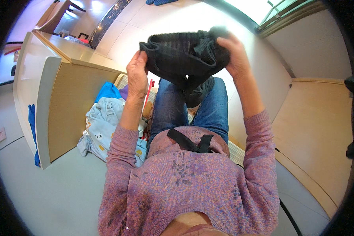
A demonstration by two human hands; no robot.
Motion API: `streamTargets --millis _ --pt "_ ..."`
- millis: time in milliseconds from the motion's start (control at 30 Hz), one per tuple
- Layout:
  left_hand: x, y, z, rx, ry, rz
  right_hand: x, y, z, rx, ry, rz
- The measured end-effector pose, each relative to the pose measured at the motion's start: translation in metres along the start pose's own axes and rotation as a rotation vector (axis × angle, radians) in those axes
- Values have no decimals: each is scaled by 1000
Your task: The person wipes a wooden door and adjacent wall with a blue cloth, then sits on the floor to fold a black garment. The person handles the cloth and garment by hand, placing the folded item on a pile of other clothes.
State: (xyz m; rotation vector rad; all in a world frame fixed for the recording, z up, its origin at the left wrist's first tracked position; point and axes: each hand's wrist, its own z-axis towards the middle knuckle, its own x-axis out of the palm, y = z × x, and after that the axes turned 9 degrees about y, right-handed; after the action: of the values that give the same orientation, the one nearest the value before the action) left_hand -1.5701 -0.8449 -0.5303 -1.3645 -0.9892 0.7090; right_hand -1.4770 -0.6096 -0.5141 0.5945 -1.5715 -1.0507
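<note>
A black garment [177,54], which looks like trousers with a gathered elastic waistband, is stretched sideways above my knees. Its upper edge faces away from me, and part of the cloth hangs down between my thighs. My left hand [137,69] pinches the waistband's left corner between thumb and fingers. On the other side my right hand [237,54] grips the bunched right end; some of its fingers are hidden behind the cloth. Beside my left thigh lies a pile of clothes with a light blue printed garment [103,116] on top.
A bright blue cloth [108,91] and a red strip [147,97] show by the pile. A wooden cabinet panel [76,100] stands at left, a pale wooden board [315,118] at right. Pale floor tiles [118,32] stretch ahead. A black strap [188,141] crosses my lap.
</note>
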Motion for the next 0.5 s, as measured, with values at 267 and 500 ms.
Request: streamTargets --millis 267,500 --pt "23 -58 59 283 105 -145 -33 78 15 -190 93 -422" --pt "34 -114 91 432 -30 45 -40 127 46 -321 -73 -205"
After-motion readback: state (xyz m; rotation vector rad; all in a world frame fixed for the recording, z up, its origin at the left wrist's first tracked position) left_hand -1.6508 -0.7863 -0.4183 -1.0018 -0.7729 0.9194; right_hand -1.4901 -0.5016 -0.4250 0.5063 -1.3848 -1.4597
